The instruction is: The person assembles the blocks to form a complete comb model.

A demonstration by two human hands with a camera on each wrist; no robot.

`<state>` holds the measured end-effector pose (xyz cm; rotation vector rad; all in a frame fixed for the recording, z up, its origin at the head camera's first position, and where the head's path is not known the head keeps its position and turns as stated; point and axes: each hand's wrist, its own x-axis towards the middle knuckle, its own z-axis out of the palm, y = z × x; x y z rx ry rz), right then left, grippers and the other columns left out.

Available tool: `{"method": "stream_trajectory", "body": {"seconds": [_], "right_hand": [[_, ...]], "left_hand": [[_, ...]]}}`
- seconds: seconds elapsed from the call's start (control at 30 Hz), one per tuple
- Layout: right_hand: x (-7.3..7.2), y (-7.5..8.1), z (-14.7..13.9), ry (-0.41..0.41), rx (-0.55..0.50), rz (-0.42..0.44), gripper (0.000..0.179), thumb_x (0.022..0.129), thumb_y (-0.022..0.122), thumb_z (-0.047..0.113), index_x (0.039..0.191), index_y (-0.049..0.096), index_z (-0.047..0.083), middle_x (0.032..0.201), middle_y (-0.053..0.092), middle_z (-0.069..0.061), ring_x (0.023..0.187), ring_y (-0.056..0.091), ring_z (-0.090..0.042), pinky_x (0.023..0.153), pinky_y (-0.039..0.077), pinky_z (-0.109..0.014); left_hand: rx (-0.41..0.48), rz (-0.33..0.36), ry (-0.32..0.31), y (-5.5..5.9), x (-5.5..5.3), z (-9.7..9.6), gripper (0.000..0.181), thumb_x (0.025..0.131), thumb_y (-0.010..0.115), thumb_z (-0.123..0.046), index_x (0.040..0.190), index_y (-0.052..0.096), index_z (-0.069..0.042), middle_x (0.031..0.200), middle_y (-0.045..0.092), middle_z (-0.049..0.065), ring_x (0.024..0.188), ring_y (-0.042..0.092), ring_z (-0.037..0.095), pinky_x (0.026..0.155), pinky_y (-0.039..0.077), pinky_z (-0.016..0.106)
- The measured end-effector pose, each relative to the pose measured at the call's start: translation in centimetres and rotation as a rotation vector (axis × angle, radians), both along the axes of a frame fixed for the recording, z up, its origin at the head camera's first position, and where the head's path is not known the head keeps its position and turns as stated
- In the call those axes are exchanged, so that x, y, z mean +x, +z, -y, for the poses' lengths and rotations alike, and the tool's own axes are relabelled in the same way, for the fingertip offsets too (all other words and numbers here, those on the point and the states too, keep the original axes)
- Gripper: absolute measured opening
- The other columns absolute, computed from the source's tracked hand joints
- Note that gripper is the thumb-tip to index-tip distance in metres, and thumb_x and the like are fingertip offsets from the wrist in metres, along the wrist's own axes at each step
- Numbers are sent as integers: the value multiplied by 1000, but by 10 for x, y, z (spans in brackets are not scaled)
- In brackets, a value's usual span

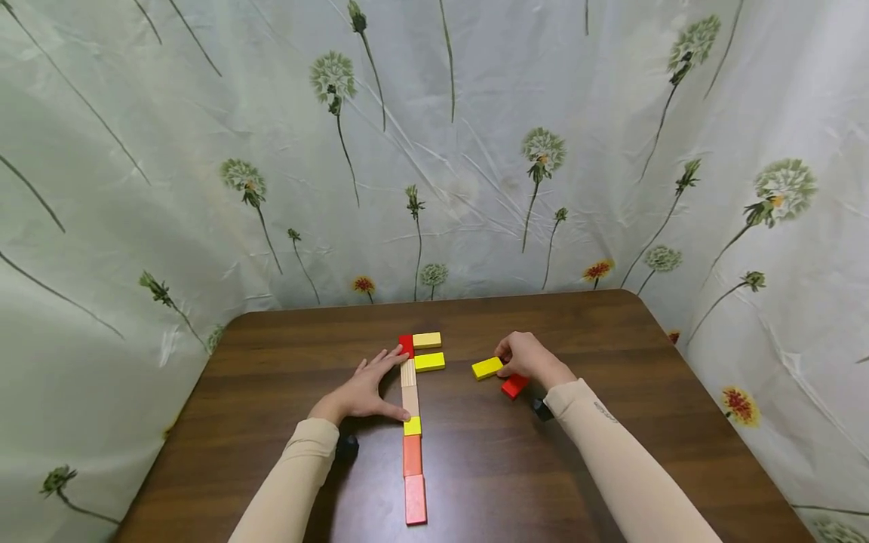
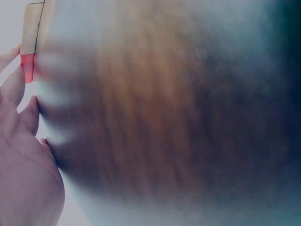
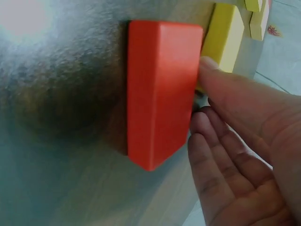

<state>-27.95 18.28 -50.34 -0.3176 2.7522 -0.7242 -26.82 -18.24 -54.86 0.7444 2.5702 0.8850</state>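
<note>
A row of wooden blocks runs lengthwise over the table, with a red block (image 1: 406, 345) at its far end, plain wood blocks (image 1: 410, 398), then a yellow block (image 1: 412, 427). My left hand (image 1: 363, 391) lies spread beside this row, fingertips at the red block and thumb by that yellow block. Between thumb and fingers, my right hand (image 1: 532, 358) pinches the near end of another yellow block (image 1: 486, 368). A loose red block (image 1: 514, 387) lies just under the right hand and fills the middle of the right wrist view.
Off the row's far end, a pale yellow block (image 1: 427, 340) and a bright yellow block (image 1: 430, 362) stick out to the right. Orange-red (image 1: 413, 455) and pinkish-red (image 1: 416, 500) blocks form the near end. A flowered curtain (image 1: 462, 188) hangs behind the wooden table (image 1: 305, 339).
</note>
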Motion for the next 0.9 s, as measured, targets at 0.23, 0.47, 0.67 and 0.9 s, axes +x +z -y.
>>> {"method": "stream_trajectory", "body": {"seconds": [0.23,0.47,0.67,0.9], "right_hand": [[2,-4,-1,25,15,-60,23,87,90,11,106,81,2,97,77,-7,88,64,-18,90,60,-38],[4,-9,0,43,-20,-91,26,88,89,12,109,81,0,102,79,-10,90,69,-20,92,63,-40],[7,-13,7,65,-72,-107,27,87,90,13,109,81,0,103,80,-10,92,73,-20,91,64,-40],[10,-16,20,102,-103,-133,27,87,91,16,108,81,1,100,81,-9,90,74,-19,88,65,-38]], "left_hand": [[-1,-13,-7,0,0,1,117,76,96,-53,169,35,-18,182,18,6,168,11,43,130,3,75],[6,-5,-3,1,0,0,115,76,96,-52,168,36,-16,182,19,5,168,12,43,130,2,75],[12,-2,0,3,2,-1,115,76,96,-50,168,37,-15,182,20,6,168,12,44,130,2,75],[0,-7,3,4,2,-2,115,76,96,-49,168,37,-14,181,20,7,168,12,44,130,4,75]]}}
